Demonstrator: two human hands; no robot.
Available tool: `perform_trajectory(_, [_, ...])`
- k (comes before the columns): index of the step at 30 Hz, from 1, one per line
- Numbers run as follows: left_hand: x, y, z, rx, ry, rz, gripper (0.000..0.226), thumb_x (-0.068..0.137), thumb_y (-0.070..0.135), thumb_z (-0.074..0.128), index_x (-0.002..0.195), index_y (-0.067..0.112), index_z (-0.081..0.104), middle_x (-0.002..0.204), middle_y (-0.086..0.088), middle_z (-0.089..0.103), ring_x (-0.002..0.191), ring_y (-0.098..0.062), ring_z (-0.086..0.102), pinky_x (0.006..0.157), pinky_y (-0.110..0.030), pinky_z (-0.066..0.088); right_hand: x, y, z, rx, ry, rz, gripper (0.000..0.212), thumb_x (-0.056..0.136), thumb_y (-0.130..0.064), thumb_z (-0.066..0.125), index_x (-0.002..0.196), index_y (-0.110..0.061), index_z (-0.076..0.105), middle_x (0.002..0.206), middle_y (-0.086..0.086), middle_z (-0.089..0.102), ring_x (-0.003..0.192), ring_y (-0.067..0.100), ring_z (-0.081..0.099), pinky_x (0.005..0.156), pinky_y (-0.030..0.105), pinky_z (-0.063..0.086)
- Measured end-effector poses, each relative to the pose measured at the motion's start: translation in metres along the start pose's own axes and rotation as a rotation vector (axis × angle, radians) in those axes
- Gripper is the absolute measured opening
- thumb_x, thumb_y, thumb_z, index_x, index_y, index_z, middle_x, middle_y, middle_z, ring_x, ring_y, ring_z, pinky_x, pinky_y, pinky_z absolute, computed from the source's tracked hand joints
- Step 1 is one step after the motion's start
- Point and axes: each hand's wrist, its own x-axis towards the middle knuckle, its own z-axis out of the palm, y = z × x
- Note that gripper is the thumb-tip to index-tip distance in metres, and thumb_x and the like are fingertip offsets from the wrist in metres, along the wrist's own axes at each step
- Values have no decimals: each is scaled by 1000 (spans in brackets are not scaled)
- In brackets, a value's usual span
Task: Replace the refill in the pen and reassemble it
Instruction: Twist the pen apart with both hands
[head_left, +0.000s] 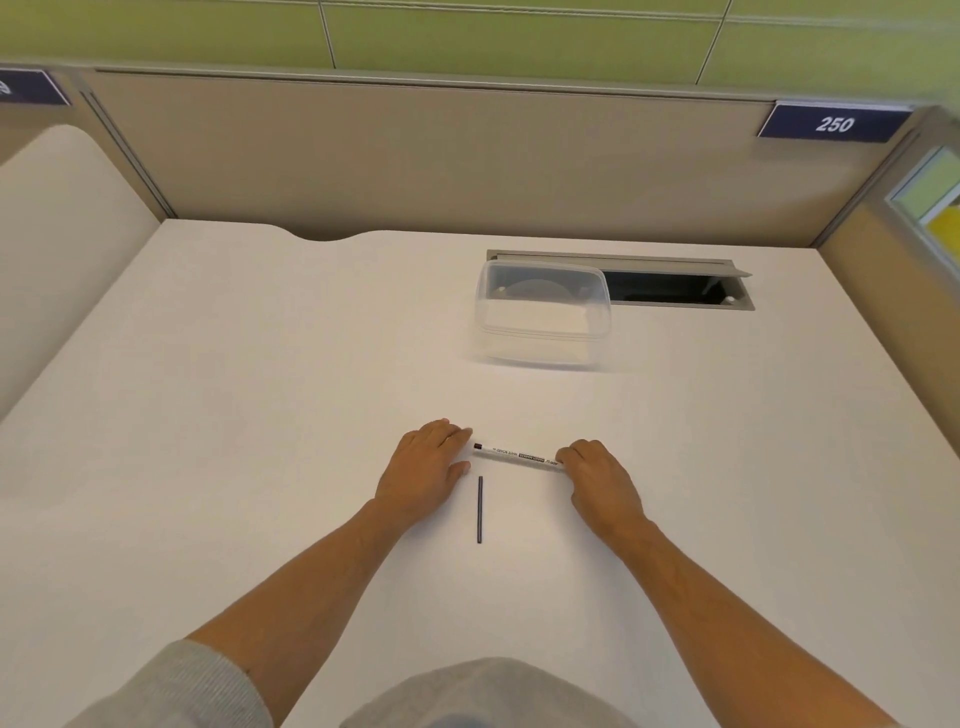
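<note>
A white marker pen (517, 455) with black print lies nearly level just above the white desk, its dark end pointing left. My right hand (597, 475) is closed around the pen's right end. My left hand (428, 467) rests palm down beside the pen's left end, fingertips close to the dark tip; whether they touch it I cannot tell. A thin dark refill (479, 509) lies flat on the desk between my hands, pointing away from me, just below the pen.
A clear plastic box (543, 317) stands on the white desk (234, 415) farther back, right of centre. Behind it an open cable hatch (675, 288) is set into the desk. Beige partition walls enclose the back and sides.
</note>
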Motion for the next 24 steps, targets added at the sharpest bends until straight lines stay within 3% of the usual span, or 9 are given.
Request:
perform_trajectory(5, [2, 7, -7, 11, 89, 48, 21, 89, 15, 65, 110, 11, 68, 102, -7, 69, 98, -31, 62, 78, -39, 44, -1, -4, -7, 24, 39, -48, 46, 63, 22, 46, 98, -3, 63, 92, 14, 64, 87, 33, 56, 67, 40, 48])
perform_trajectory(10, [5, 10, -13, 19, 107, 85, 11, 93, 14, 60, 95, 11, 70, 90, -5, 69, 87, -31, 61, 72, -37, 40, 0, -3, -9, 40, 78, -70, 45, 62, 22, 49, 95, -4, 64, 90, 13, 64, 85, 34, 57, 67, 38, 47])
perform_trajectory(14, [4, 11, -18, 8, 134, 104, 7, 90, 10, 63, 90, 11, 69, 85, -3, 68, 80, -30, 60, 67, -37, 40, 0, -2, -9, 79, 89, -134, 24, 86, 1, 54, 106, -9, 62, 97, 9, 65, 90, 31, 57, 75, 38, 46])
perform_trajectory(17, [4, 13, -20, -17, 149, 114, 7, 91, 10, 62, 89, 13, 68, 86, -1, 68, 79, -29, 59, 66, -36, 40, 1, -8, -9, 124, 52, -155, 23, 95, -20, 49, 116, -14, 57, 103, 7, 66, 93, 29, 58, 77, 39, 46])
perform_trajectory(19, [4, 15, -22, -36, 160, 122, 7, 91, 10, 61, 90, 13, 68, 87, 0, 67, 80, -28, 59, 66, -36, 40, 3, -11, -9, 147, -24, -116, 23, 99, -30, 40, 112, -20, 55, 99, 4, 66, 88, 27, 57, 71, 36, 43])
perform_trajectory(21, [4, 16, -24, -49, 162, 137, 8, 92, 10, 60, 90, 13, 67, 88, 0, 67, 80, -27, 58, 66, -36, 40, 4, -12, -9, 152, -70, -95, 24, 100, -33, 34, 104, -21, 54, 93, 2, 63, 83, 25, 55, 65, 32, 37])
perform_trajectory(24, [3, 18, -27, -85, 149, 153, 9, 92, 9, 58, 91, 12, 66, 89, -1, 67, 81, -27, 56, 67, -36, 39, 5, -11, -12, 147, -7, -118, 23, 100, -28, 37, 99, -18, 58, 86, 4, 62, 77, 26, 54, 63, 31, 30])
